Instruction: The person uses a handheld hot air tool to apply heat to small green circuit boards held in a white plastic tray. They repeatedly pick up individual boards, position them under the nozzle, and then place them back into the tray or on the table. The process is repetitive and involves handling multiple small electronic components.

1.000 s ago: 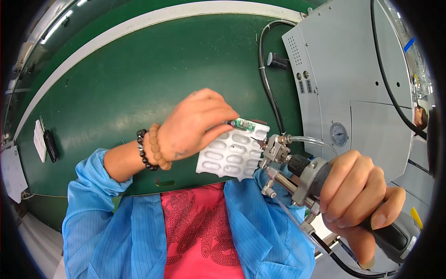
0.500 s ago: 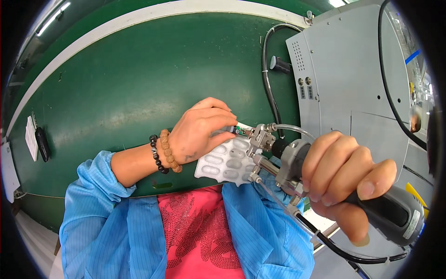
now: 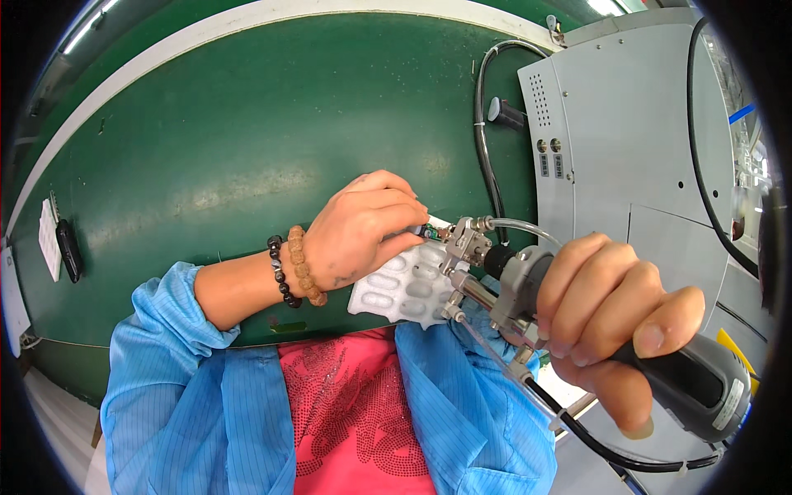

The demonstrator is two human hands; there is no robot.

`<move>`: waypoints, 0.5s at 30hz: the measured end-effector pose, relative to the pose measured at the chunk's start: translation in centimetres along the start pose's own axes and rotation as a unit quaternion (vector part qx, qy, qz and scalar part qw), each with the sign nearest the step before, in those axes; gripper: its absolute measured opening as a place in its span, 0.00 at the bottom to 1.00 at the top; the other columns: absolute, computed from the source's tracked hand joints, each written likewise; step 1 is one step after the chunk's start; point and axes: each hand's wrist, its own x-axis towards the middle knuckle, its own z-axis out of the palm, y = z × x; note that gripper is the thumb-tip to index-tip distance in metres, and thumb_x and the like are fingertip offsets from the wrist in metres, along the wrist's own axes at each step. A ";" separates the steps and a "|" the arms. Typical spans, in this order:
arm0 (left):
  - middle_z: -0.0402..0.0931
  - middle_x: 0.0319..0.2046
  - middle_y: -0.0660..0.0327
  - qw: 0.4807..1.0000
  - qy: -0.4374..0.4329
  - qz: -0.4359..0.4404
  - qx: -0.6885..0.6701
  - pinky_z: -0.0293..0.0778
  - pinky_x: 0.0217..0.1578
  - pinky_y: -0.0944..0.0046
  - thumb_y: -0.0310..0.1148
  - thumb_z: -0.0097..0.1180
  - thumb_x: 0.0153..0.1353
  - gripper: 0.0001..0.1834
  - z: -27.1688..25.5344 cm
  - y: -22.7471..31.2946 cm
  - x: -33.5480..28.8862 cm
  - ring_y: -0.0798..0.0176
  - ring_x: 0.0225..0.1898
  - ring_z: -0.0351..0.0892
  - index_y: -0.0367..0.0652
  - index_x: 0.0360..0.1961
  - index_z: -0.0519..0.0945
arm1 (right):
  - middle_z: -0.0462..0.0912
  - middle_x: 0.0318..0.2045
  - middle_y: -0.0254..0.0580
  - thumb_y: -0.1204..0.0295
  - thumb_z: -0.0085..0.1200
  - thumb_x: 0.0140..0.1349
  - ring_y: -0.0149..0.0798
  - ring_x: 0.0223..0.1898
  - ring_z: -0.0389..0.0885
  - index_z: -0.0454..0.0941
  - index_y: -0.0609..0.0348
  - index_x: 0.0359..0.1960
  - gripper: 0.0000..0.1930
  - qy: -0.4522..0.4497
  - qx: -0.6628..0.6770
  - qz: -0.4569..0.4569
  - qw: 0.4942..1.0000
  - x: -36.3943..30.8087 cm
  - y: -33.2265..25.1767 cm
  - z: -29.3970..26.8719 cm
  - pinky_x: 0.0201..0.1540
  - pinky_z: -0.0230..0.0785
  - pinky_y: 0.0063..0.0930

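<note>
My right hand [image 3: 615,318] is wrapped round a black and grey powered screwdriver [image 3: 520,285] with a metal head and tubes. Its tip points left, toward my left hand [image 3: 367,227]. Pinched between the thumb and fingers of that left hand is a small part [image 3: 432,232] with a bit of green circuit board and dark casing. The part sits right at the screwdriver's tip; whether they touch is hard to tell, and the fingers hide most of it. Beneath lies a white moulded tray [image 3: 381,302] with rounded pockets, partly covered by hand and tool.
A large grey machine cabinet [image 3: 610,124] stands at the right on the green table [image 3: 247,124]. Near it run a black hose [image 3: 480,140] and a dark cylindrical piece [image 3: 507,114]. At far left lie a black object [image 3: 69,250] and a white pad [image 3: 49,239].
My left hand and the small part have shifted slightly right, closer in to the screwdriver's tip. My right hand keeps its hold. The whole view has moved a little.
</note>
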 end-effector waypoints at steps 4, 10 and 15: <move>0.83 0.36 0.55 1.000 0.008 -0.007 0.010 0.79 0.43 0.56 0.26 0.72 0.45 0.16 -0.3 -0.1 -0.5 0.50 0.43 0.81 0.37 0.38 0.84 | 0.73 0.21 0.27 0.48 0.61 0.62 0.24 0.18 0.74 0.64 0.53 0.43 0.25 -0.009 0.013 -0.004 1.000 0.1 0.9 0.0 0.18 0.69 0.17; 0.83 0.36 0.54 1.000 -0.008 -0.011 -0.016 0.79 0.42 0.56 0.26 0.71 0.46 0.16 -0.1 0.0 -0.2 0.51 0.43 0.81 0.37 0.38 0.84 | 0.72 0.20 0.27 0.51 0.60 0.63 0.25 0.16 0.72 0.63 0.52 0.41 0.23 0.034 -0.001 0.006 0.999 0.4 1.3 1.3 0.17 0.66 0.18; 0.83 0.36 0.54 1.000 -0.012 -0.008 -0.007 0.79 0.43 0.56 0.27 0.71 0.48 0.15 -0.1 0.0 -0.1 0.52 0.43 0.81 0.37 0.38 0.84 | 0.72 0.19 0.28 0.53 0.59 0.65 0.25 0.15 0.71 0.63 0.53 0.41 0.21 0.000 0.012 0.033 0.999 1.0 0.9 0.5 0.17 0.65 0.19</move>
